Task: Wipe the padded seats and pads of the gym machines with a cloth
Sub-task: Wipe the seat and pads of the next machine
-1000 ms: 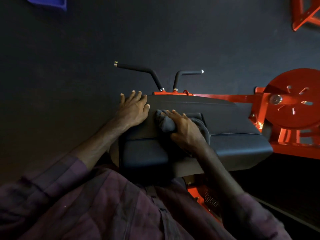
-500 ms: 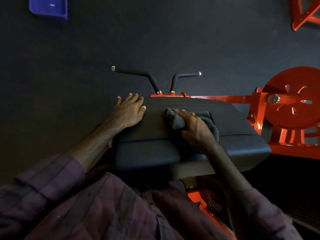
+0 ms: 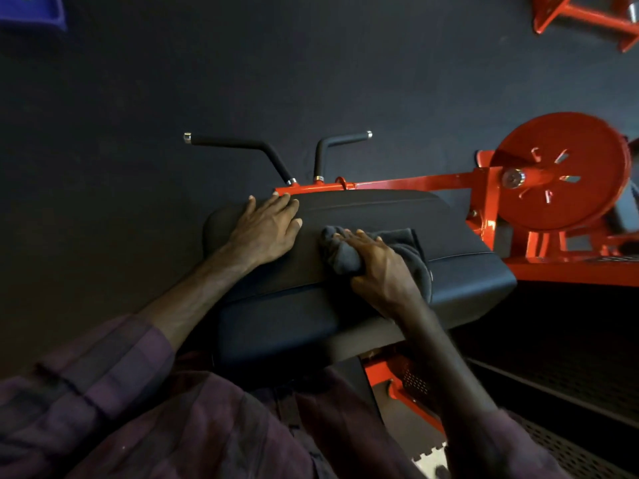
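The right hand (image 3: 378, 267) grips a bunched grey cloth (image 3: 397, 248), fingers curled round it, pressing it on the black pad (image 3: 415, 216). The left hand (image 3: 264, 233) rests flat beside it, fingers straight and together, below 2 black handles (image 3: 242, 148).

My one view sits on the head, looking steeply down, close over the pad (image 3: 363, 243) and floor (image 3: 173, 98).

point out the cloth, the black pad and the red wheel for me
cloth (image 3: 345, 257), head view, on the bunched end beside the thumb
black pad (image 3: 380, 216), head view, on its bare top surface
red wheel (image 3: 587, 209), head view, on its flat face below the hub
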